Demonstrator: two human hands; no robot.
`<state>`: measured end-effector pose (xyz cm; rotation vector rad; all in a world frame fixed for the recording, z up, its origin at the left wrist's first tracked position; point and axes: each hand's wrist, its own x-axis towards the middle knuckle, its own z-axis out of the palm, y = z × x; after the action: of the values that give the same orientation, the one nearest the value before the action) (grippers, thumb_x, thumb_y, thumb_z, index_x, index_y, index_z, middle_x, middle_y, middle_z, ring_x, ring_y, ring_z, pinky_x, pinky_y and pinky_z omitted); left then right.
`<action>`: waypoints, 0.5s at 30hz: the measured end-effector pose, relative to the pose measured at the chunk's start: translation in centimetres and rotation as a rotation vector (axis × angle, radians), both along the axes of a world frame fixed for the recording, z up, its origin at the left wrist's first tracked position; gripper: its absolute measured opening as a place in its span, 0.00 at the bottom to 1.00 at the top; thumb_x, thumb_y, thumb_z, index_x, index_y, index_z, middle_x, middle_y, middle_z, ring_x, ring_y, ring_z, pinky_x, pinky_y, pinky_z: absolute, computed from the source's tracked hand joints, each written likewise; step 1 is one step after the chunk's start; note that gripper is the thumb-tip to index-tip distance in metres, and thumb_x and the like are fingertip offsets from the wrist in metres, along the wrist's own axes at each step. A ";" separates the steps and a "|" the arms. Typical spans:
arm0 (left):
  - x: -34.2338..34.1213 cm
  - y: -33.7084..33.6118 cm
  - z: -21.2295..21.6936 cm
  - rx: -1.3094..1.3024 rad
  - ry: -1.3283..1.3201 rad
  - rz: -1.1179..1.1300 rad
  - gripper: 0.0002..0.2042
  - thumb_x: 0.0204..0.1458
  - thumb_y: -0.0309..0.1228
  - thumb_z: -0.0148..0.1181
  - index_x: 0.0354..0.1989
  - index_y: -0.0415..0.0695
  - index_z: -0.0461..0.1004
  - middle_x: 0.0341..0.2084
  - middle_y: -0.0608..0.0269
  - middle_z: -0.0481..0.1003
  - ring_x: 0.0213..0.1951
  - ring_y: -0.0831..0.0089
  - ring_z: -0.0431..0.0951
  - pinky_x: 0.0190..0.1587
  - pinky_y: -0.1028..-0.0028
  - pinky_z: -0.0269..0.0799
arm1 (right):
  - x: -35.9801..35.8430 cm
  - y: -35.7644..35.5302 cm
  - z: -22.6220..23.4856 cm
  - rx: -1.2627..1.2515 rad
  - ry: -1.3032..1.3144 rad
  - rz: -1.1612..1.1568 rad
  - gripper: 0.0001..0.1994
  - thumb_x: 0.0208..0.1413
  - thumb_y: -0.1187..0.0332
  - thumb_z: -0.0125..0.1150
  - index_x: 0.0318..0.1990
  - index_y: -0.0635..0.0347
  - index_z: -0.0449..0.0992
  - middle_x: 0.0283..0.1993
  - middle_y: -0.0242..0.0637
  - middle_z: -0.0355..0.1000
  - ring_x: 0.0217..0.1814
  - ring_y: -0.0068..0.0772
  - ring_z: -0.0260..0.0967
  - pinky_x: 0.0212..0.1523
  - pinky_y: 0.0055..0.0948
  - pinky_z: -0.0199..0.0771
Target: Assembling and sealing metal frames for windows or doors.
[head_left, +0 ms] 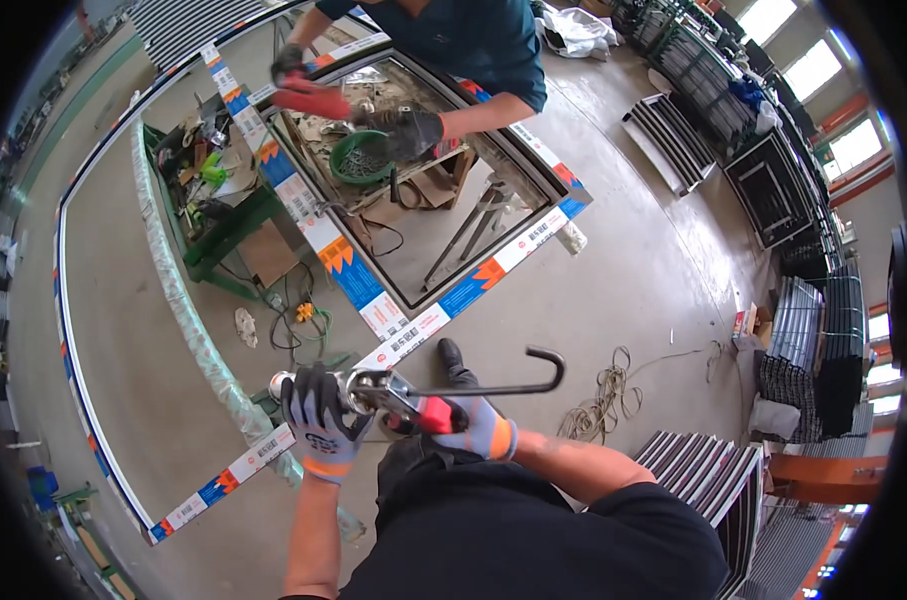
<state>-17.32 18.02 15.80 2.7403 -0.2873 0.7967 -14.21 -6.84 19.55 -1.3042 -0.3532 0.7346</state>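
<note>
A caulking gun (385,390) with a red handle is held level in front of my body. My right hand (485,428), in a grey glove with an orange cuff, is closed round the handle. The fingers of my left hand (323,420), gloved the same way, curl over the barrel and hide most of it; a pale round end (281,384) sticks out beyond them. To the right runs the gun's black plunger rod (493,390), bent into a hook. Just beyond the gun lies the window frame's taped near bar (513,255).
Across the frame a co-worker in dark gloves holds a red tool (311,98) and reaches into a green bowl (345,165) of small metal fasteners. A green workbench (223,240) stands inside the large frame at left. Coiled cord (608,395) lies on the floor; stacked profiles (698,470) stand at right.
</note>
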 end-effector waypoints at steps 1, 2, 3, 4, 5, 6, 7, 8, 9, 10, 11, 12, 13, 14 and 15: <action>0.4 -0.9 0.1 0.024 -0.001 -0.010 0.37 0.42 0.45 0.68 0.59 0.40 0.62 0.56 0.49 0.66 0.59 0.48 0.65 0.64 0.47 0.55 | 0.0 -1.0 -0.2 0.022 -0.004 -0.006 0.19 0.50 0.79 0.58 0.52 0.64 0.72 0.46 0.33 0.74 0.48 0.20 0.67 0.53 0.25 0.67; 1.2 -2.1 1.0 0.010 -0.019 -0.005 0.28 0.44 0.40 0.66 0.52 0.41 0.68 0.52 0.53 0.69 0.55 0.53 0.68 0.62 0.48 0.58 | 0.5 -2.2 -0.1 0.024 0.012 -0.004 0.19 0.50 0.79 0.58 0.52 0.64 0.72 0.46 0.33 0.74 0.48 0.20 0.67 0.53 0.25 0.67; 2.0 -3.0 1.9 0.011 -0.001 0.000 0.28 0.44 0.40 0.66 0.52 0.41 0.68 0.52 0.53 0.69 0.55 0.53 0.68 0.62 0.48 0.58 | 1.0 -3.6 0.1 0.042 0.028 0.029 0.20 0.50 0.79 0.57 0.53 0.65 0.72 0.47 0.35 0.74 0.50 0.23 0.68 0.55 0.27 0.67; 2.5 -4.1 2.8 0.013 0.025 -0.051 0.23 0.45 0.39 0.63 0.49 0.43 0.70 0.48 0.56 0.71 0.52 0.55 0.71 0.60 0.49 0.61 | 1.4 -4.9 0.5 0.059 0.048 0.064 0.21 0.50 0.79 0.56 0.54 0.65 0.71 0.48 0.37 0.74 0.52 0.27 0.69 0.56 0.28 0.67; 3.1 -5.2 3.3 0.013 0.052 -0.100 0.18 0.47 0.37 0.61 0.45 0.45 0.73 0.44 0.59 0.73 0.49 0.57 0.73 0.57 0.49 0.63 | 2.2 -6.2 0.8 0.058 0.072 0.072 0.21 0.50 0.79 0.56 0.54 0.65 0.71 0.48 0.37 0.74 0.52 0.27 0.69 0.56 0.28 0.67; 4.0 -6.4 3.5 -0.011 0.073 -0.117 0.15 0.44 0.36 0.62 0.42 0.47 0.75 0.42 0.63 0.74 0.47 0.60 0.74 0.56 0.51 0.64 | 3.3 -7.5 1.0 0.006 0.019 0.116 0.18 0.51 0.76 0.58 0.52 0.65 0.72 0.47 0.38 0.74 0.49 0.25 0.68 0.54 0.27 0.67; 4.8 -7.7 3.3 -0.012 0.086 -0.107 0.15 0.44 0.36 0.62 0.42 0.47 0.75 0.42 0.63 0.74 0.47 0.60 0.74 0.56 0.51 0.64 | 4.9 -8.7 1.1 -0.043 -0.044 0.164 0.16 0.52 0.74 0.59 0.50 0.64 0.72 0.46 0.38 0.74 0.46 0.23 0.67 0.51 0.26 0.67; 5.8 -9.0 3.2 -0.026 0.094 -0.128 0.15 0.44 0.36 0.62 0.42 0.47 0.75 0.42 0.62 0.74 0.48 0.60 0.74 0.56 0.51 0.64 | 5.8 -9.9 0.7 -0.064 -0.060 0.186 0.19 0.50 0.68 0.63 0.50 0.62 0.72 0.46 0.39 0.73 0.46 0.30 0.68 0.51 0.30 0.68; 6.8 -10.4 3.1 -0.040 0.100 -0.150 0.16 0.44 0.37 0.62 0.42 0.47 0.76 0.42 0.62 0.73 0.48 0.60 0.74 0.56 0.51 0.64 | 7.1 -11.0 -0.1 -0.064 -0.051 0.194 0.19 0.50 0.68 0.63 0.50 0.62 0.72 0.46 0.39 0.73 0.46 0.30 0.68 0.51 0.30 0.68; 7.9 -11.5 3.2 -0.052 0.127 -0.176 0.15 0.44 0.38 0.61 0.41 0.47 0.76 0.43 0.62 0.74 0.49 0.60 0.73 0.56 0.51 0.64 | 8.3 -11.8 -0.8 -0.181 -0.311 0.266 0.20 0.50 0.66 0.64 0.51 0.62 0.72 0.48 0.39 0.71 0.48 0.35 0.68 0.53 0.33 0.67; 9.1 -12.7 3.1 -0.056 0.136 -0.181 0.15 0.44 0.38 0.61 0.41 0.47 0.76 0.43 0.62 0.74 0.49 0.60 0.73 0.56 0.51 0.64 | 9.5 -12.8 -1.2 -0.298 -0.573 0.336 0.22 0.49 0.64 0.64 0.51 0.62 0.71 0.50 0.40 0.70 0.50 0.40 0.67 0.54 0.36 0.67; 10.5 -13.9 3.0 -0.042 0.107 -0.200 0.15 0.44 0.37 0.61 0.41 0.47 0.77 0.44 0.62 0.74 0.49 0.60 0.73 0.56 0.51 0.64 | 10.9 -14.1 -1.4 -0.215 -0.635 0.288 0.25 0.49 0.58 0.68 0.52 0.61 0.70 0.51 0.42 0.67 0.49 0.45 0.66 0.55 0.39 0.66; 11.8 -15.0 3.1 -0.027 0.079 -0.218 0.16 0.44 0.37 0.60 0.42 0.47 0.77 0.44 0.62 0.74 0.50 0.60 0.73 0.57 0.51 0.64 | 11.8 -14.8 -1.4 -0.217 -0.626 0.282 0.25 0.49 0.58 0.68 0.52 0.61 0.70 0.51 0.42 0.67 0.49 0.45 0.66 0.55 0.39 0.66; 13.3 -15.9 3.3 -0.019 0.082 -0.236 0.16 0.43 0.35 0.60 0.42 0.47 0.77 0.44 0.62 0.74 0.50 0.60 0.73 0.57 0.52 0.64 | 12.7 -15.2 -1.4 -0.149 -0.567 0.184 0.27 0.49 0.58 0.68 0.54 0.61 0.69 0.50 0.40 0.67 0.48 0.43 0.66 0.53 0.37 0.67; 15.0 -16.8 3.5 -0.010 0.085 -0.256 0.17 0.43 0.34 0.59 0.43 0.47 0.77 0.45 0.62 0.74 0.51 0.60 0.73 0.56 0.52 0.64 | 13.5 -15.6 -1.4 -0.081 -0.509 0.083 0.28 0.49 0.58 0.68 0.56 0.60 0.68 0.49 0.39 0.67 0.47 0.41 0.67 0.51 0.36 0.69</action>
<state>-2.30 1.19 19.28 2.6465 -0.5987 0.6104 -0.74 -22.44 18.10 -1.5557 -0.7969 0.4798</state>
